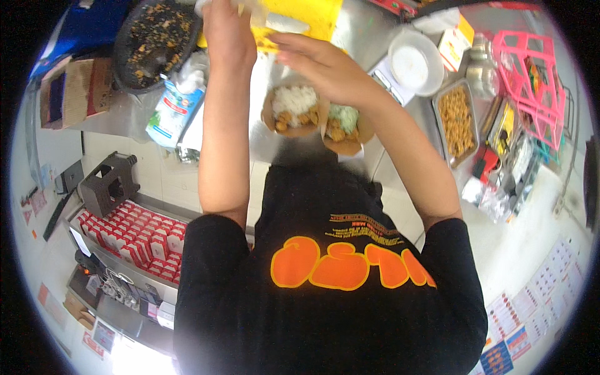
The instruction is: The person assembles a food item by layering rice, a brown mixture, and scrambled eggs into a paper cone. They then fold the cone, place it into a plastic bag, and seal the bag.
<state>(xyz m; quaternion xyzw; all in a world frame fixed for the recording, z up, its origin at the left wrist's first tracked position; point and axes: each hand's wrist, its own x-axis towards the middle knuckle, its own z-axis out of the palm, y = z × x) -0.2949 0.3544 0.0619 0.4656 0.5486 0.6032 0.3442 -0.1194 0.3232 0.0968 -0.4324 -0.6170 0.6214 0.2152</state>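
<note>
My left hand (229, 31) reaches up to the top edge, where its fingers are mostly cut off. Something whitish and translucent, perhaps plastic, shows around those fingers; whether they hold it is unclear. My right hand (320, 67) stretches leftward with fingers extended, over the near edge of a yellow cutting board (322, 14). A pale blade-like piece (287, 24) lies on that board. Just below my right hand stand two brown paper food boxes. White rice and browned fried pieces fill the left box (267, 115); the right box (340, 147) has similar pieces and a pale green topping.
A black pan of browned bits (153, 47) sits at the far left, beside a cardboard box (78, 94) and a blue-white pouch (172, 115). Rightward are a white round tub (415, 62), a metal tray of fried pieces (456, 119) and a pink basket (531, 75).
</note>
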